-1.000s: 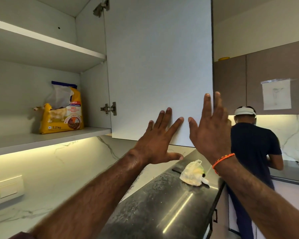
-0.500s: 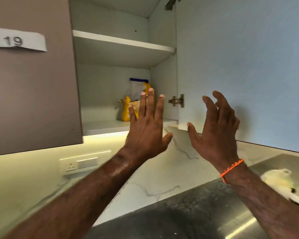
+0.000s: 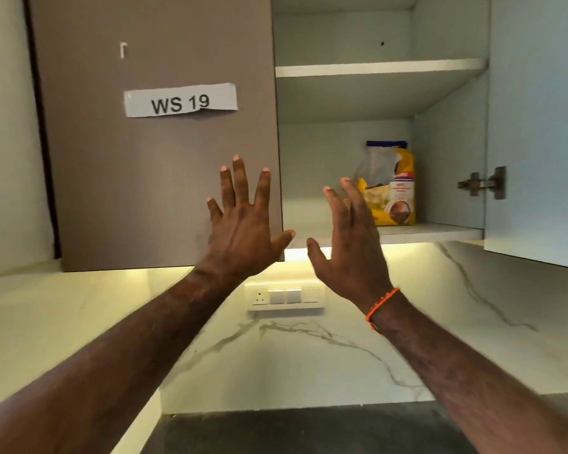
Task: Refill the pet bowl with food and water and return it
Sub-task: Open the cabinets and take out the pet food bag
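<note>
Both hands are raised with fingers spread and hold nothing: the left hand (image 3: 243, 224) is in front of the closed brown cupboard door (image 3: 158, 178), the right hand (image 3: 348, 244) before the open cupboard. Beyond the right fingertips (image 3: 345, 183), apart from them, the yellow pet-food bag with a crumpled clear top (image 3: 391, 188) stands upright on the lower white shelf (image 3: 440, 231), near the right wall. It looks soft, crinkly and fairly heavy, so gripping both sides at mid-body seems safest. No bowl is in view.
</note>
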